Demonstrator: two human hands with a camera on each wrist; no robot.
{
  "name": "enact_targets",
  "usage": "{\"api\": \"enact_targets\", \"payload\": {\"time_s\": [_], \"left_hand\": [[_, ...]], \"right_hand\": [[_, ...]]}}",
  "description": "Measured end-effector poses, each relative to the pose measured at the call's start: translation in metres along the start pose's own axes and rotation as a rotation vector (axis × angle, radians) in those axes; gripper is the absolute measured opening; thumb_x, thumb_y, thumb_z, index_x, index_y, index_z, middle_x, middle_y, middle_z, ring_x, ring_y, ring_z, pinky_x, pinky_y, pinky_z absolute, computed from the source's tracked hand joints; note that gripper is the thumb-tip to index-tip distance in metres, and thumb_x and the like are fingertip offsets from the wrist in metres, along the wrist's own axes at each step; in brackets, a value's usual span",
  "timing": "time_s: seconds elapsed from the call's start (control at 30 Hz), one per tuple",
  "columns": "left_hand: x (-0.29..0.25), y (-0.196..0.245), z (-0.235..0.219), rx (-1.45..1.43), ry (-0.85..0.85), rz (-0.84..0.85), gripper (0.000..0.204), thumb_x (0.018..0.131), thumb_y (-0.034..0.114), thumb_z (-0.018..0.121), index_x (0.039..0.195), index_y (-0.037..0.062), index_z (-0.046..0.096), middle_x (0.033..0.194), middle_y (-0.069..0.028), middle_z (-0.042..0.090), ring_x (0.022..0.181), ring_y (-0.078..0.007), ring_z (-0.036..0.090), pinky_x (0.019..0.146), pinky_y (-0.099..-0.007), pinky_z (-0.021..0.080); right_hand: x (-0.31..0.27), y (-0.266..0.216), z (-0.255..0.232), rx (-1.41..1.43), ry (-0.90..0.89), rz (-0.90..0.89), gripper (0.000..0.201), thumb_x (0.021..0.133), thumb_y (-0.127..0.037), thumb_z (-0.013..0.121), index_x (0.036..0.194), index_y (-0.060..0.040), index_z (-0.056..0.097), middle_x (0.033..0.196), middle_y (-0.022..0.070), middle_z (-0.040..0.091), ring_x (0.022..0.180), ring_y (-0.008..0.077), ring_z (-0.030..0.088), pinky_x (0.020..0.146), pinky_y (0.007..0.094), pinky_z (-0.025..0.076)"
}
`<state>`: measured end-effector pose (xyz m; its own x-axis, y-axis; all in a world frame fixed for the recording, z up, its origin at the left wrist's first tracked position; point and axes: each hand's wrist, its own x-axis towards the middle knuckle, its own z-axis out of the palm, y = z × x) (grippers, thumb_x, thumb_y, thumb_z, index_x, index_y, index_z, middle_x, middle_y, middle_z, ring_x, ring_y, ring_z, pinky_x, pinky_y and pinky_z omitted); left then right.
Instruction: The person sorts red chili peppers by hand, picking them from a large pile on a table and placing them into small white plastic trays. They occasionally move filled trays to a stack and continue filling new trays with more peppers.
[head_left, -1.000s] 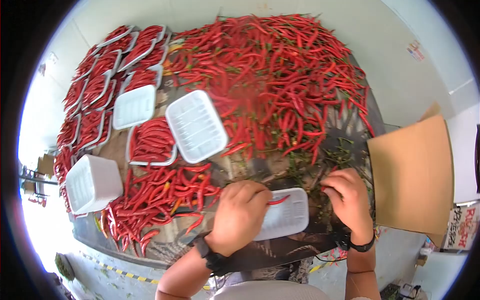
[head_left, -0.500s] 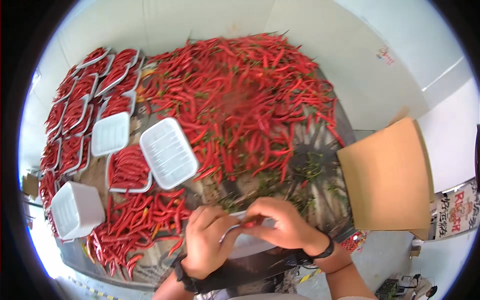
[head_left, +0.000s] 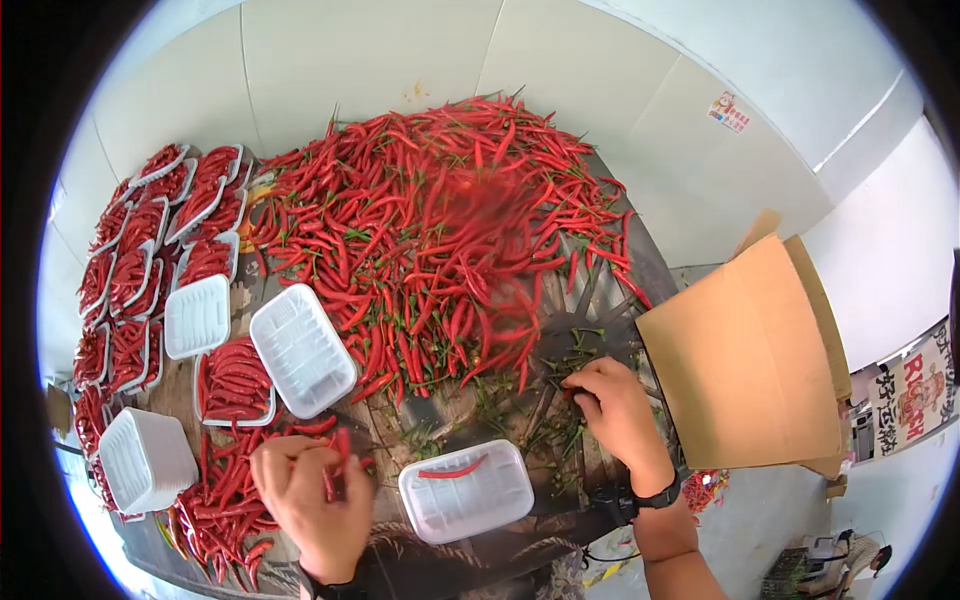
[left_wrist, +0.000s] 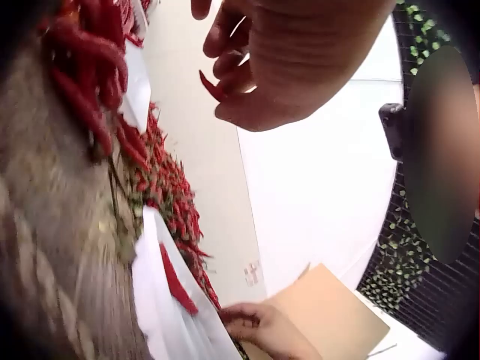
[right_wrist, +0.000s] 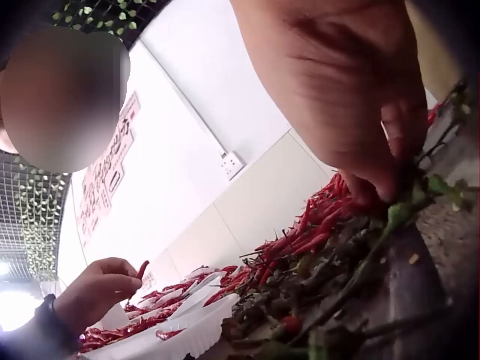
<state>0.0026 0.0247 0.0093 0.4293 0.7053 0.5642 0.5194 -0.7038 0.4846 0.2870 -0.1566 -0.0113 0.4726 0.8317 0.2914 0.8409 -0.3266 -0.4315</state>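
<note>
My left hand (head_left: 315,500), above the loose chillies (head_left: 225,480) at the near left, pinches a red chilli (right_wrist: 143,268); its tip shows beyond the fingers in the left wrist view. A white tray (head_left: 470,510) lies between my hands with one red chilli (head_left: 453,468) in it. On its right, my right hand (head_left: 618,415) is low over scattered green stems (head_left: 575,350), fingers bent and fingertips close together. In the right wrist view those fingertips touch down beside a green stem (right_wrist: 397,214); what lies between them is hidden.
A big heap of red chillies (head_left: 400,190) covers the back. Filled trays (head_left: 130,270) line the left, near two empty trays (head_left: 305,350) (head_left: 197,316) and a tray stack (head_left: 150,460). A cardboard box (head_left: 750,360) stands at the right edge.
My hands have parted from above the near tray: the left went left and holds a chilli over the loose pile, the right went right to the stems. The head view has shifted.
</note>
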Motion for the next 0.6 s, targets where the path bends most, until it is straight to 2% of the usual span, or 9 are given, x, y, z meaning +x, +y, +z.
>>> {"api": "enact_targets", "payload": {"time_s": [0.17, 0.23, 0.37, 0.43, 0.5, 0.53, 0.6], "left_hand": [[0.006, -0.031, -0.012, 0.262, 0.075, -0.125, 0.016, 0.067, 0.002, 0.068, 0.073, 0.0029, 0.053, 0.084, -0.0111, 0.052, 0.083, -0.0323, 0.051, 0.078, -0.0438, 0.042], [0.006, -0.041, -0.013, 0.345, 0.105, -0.162, 0.016, 0.066, 0.004, 0.069, 0.071, 0.0040, 0.054, 0.083, -0.0106, 0.052, 0.084, -0.0327, 0.052, 0.078, -0.0445, 0.042], [0.002, -0.047, -0.016, 0.394, 0.122, -0.244, 0.016, 0.066, 0.004, 0.069, 0.074, 0.0043, 0.055, 0.085, -0.0091, 0.053, 0.087, -0.0323, 0.053, 0.081, -0.0449, 0.042], [0.001, -0.048, -0.015, 0.466, 0.078, -0.257, 0.017, 0.066, 0.005, 0.069, 0.076, 0.0045, 0.057, 0.088, -0.0094, 0.054, 0.090, -0.0326, 0.054, 0.084, -0.0451, 0.043], [-0.001, -0.049, -0.013, 0.466, 0.069, -0.261, 0.017, 0.066, 0.003, 0.069, 0.079, 0.0042, 0.059, 0.091, -0.0099, 0.056, 0.092, -0.0330, 0.054, 0.087, -0.0456, 0.043], [-0.001, -0.047, -0.011, 0.366, 0.084, -0.259, 0.016, 0.068, 0.002, 0.069, 0.081, 0.0039, 0.060, 0.091, -0.0102, 0.056, 0.093, -0.0331, 0.055, 0.088, -0.0456, 0.043], [0.003, -0.029, -0.010, 0.140, 0.104, -0.238, 0.019, 0.070, 0.000, 0.069, 0.088, 0.0026, 0.064, 0.091, -0.0108, 0.058, 0.093, -0.0326, 0.055, 0.088, -0.0446, 0.044]], "right_hand": [[0.003, -0.001, 0.000, 0.010, -0.024, -0.003, 0.020, 0.076, 0.001, 0.072, 0.095, -0.0047, 0.069, 0.091, 0.0121, 0.063, 0.095, 0.0351, 0.060, 0.081, 0.0442, 0.048], [0.004, -0.003, -0.002, -0.022, 0.051, -0.041, 0.021, 0.076, -0.001, 0.073, 0.096, -0.0045, 0.068, 0.092, 0.0119, 0.064, 0.094, 0.0356, 0.060, 0.080, 0.0443, 0.048], [0.000, -0.018, -0.008, 0.179, 0.127, -0.024, 0.020, 0.083, -0.003, 0.072, 0.101, -0.0010, 0.066, 0.096, 0.0137, 0.067, 0.087, 0.0317, 0.065, 0.078, 0.0396, 0.051], [0.001, -0.034, -0.014, 0.220, 0.089, -0.037, 0.019, 0.085, -0.003, 0.072, 0.103, -0.0004, 0.066, 0.097, 0.0152, 0.068, 0.085, 0.0292, 0.067, 0.076, 0.0371, 0.052], [0.002, -0.046, -0.014, 0.361, -0.007, -0.043, 0.020, 0.083, -0.004, 0.071, 0.102, -0.0038, 0.067, 0.093, 0.0127, 0.068, 0.086, 0.0342, 0.064, 0.076, 0.0422, 0.050], [0.007, -0.053, -0.015, 0.378, -0.023, -0.144, 0.022, 0.082, -0.004, 0.072, 0.103, -0.0048, 0.068, 0.092, 0.0119, 0.067, 0.085, 0.0330, 0.064, 0.076, 0.0424, 0.050], [0.012, -0.066, -0.015, 0.351, -0.090, -0.208, 0.023, 0.081, -0.004, 0.072, 0.104, -0.0051, 0.068, 0.091, 0.0118, 0.067, 0.085, 0.0327, 0.063, 0.075, 0.0426, 0.050]]}}
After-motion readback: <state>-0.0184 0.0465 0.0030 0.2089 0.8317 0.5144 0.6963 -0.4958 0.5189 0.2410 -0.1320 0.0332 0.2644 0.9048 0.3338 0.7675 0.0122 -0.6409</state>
